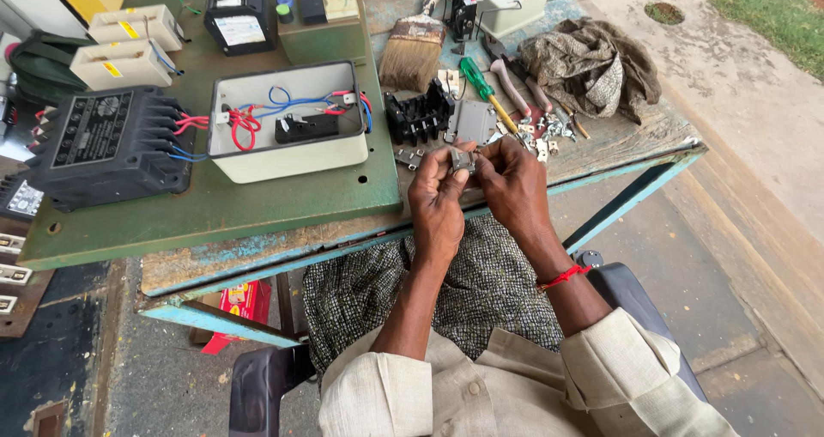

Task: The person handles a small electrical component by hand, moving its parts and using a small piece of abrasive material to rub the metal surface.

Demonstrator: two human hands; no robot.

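Hands [476, 184] (both curled) around small grey part [462, 159]

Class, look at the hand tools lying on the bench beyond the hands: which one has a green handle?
The screwdriver, lying slantwise between the paintbrush and the pliers. Its handle is green with a yellow shaft; the pliers have pinkish grips, and the brush has pale bristles.

Worn wooden table [618, 149]: green panel [257, 201], paintbrush [412, 51], screwdriver [482, 89], perhaps rag [592, 63].
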